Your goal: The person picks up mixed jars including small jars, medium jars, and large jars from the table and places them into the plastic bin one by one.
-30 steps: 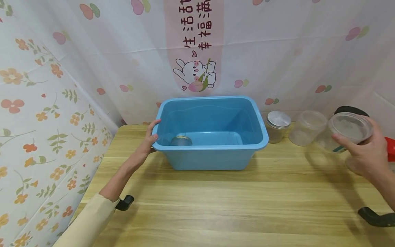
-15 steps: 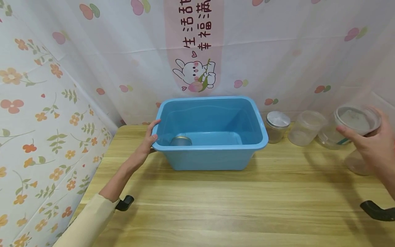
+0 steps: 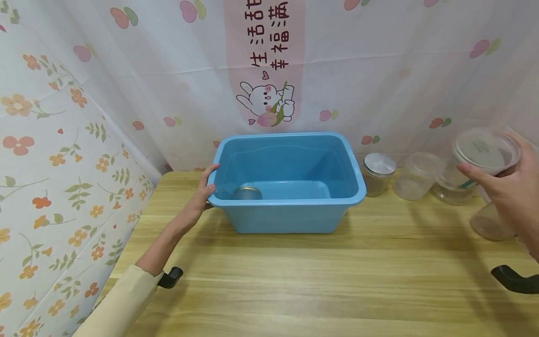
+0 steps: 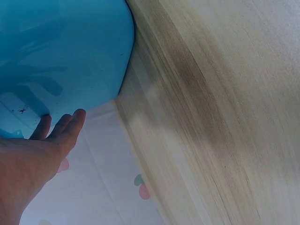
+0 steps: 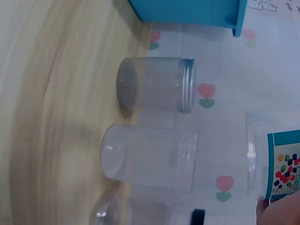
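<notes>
My left hand (image 3: 201, 188) holds the left rim of a blue plastic tub (image 3: 286, 216), the thumb on the rim. In the left wrist view, fingers (image 4: 70, 131) lie against the tub's outer wall. Inside the tub, at its front left, is a jar with a gold-edged top (image 3: 247, 192). At the far right my right hand (image 3: 507, 180) grips a clear plastic jar (image 3: 482, 149) near its top, above the table. A teal-edged label with coloured dots (image 5: 283, 171) shows on it in the right wrist view.
Right of the tub stand a clear jar with a silver lid (image 3: 377, 175) and a clear jar (image 3: 417, 178). Another clear jar (image 3: 452, 195) is partly behind the held one. One more jar (image 3: 490, 224) is partly hidden by my right hand. A patterned curtain (image 3: 185, 70) hangs behind.
My right hand has raised the clear jar and moved it slightly right. A dark lid and a red thing seen earlier beside it are out of sight now. The left hand has stayed put.
</notes>
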Demonstrator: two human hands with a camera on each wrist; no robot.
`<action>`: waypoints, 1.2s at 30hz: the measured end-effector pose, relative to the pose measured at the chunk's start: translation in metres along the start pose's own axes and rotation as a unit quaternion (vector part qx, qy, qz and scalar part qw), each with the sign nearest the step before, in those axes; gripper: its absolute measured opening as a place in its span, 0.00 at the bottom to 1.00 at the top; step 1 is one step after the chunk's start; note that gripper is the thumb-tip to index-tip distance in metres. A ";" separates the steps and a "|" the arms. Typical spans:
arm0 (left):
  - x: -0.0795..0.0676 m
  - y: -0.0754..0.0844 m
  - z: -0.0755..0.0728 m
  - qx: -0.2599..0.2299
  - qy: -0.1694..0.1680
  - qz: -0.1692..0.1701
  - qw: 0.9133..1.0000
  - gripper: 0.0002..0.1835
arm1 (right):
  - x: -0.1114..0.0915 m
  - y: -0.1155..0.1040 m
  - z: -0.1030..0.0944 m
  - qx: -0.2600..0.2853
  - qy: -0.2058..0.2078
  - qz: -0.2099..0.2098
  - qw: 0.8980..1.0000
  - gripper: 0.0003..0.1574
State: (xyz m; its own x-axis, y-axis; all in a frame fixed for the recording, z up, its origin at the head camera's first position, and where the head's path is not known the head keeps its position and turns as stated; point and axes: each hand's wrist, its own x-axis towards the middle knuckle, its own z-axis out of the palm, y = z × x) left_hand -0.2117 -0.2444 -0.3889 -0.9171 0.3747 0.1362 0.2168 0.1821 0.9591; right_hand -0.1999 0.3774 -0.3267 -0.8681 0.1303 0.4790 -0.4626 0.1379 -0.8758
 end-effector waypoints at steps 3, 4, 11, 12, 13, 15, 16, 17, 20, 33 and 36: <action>-0.001 0.001 0.001 0.002 0.001 -0.001 1.000 0.32 | 0.004 -0.005 0.005 -0.010 -0.002 0.004 1.000 0.47; -0.001 0.001 0.001 0.002 0.000 -0.001 1.000 0.32 | 0.005 -0.006 0.006 -0.018 -0.001 0.006 1.000 0.47; 0.000 0.000 0.001 0.002 0.002 0.001 1.000 0.33 | 0.012 -0.013 0.018 -0.002 0.009 0.011 1.000 0.52; 0.000 0.000 0.001 0.001 0.002 0.002 1.000 0.33 | 0.013 -0.014 0.020 0.012 0.008 0.005 1.000 0.52; 0.000 0.000 0.001 0.001 0.003 0.002 1.000 0.33 | 0.014 -0.015 0.022 0.022 0.006 0.000 1.000 0.52; 0.000 0.000 0.002 0.002 0.002 0.003 1.000 0.34 | 0.016 -0.017 0.026 0.039 0.003 -0.007 0.999 0.52; 0.000 0.000 0.002 0.001 0.002 0.003 1.000 0.34 | 0.017 -0.018 0.028 0.051 0.002 -0.010 0.999 0.52; 0.000 0.000 0.002 0.001 0.003 0.003 1.000 0.34 | 0.018 -0.019 0.030 0.052 0.001 -0.011 0.999 0.52; 0.000 0.000 0.002 0.001 0.004 0.003 1.000 0.34 | 0.021 -0.022 0.035 0.047 0.003 -0.018 0.999 0.53; -0.001 -0.001 0.001 -0.001 0.004 0.006 1.000 0.33 | 0.031 -0.039 0.054 0.052 -0.019 -0.027 0.998 0.53; -0.001 -0.002 0.001 -0.003 0.002 0.008 1.000 0.32 | 0.031 -0.042 0.061 0.040 -0.023 -0.025 0.999 0.53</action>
State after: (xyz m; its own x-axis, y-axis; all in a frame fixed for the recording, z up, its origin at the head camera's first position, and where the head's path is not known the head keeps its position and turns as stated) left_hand -0.2107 -0.2442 -0.3909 -0.9151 0.3733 0.1526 0.2297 0.1716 0.9580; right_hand -0.2185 0.3160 -0.2785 -0.8497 0.0795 0.5213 -0.5175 0.0635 -0.8533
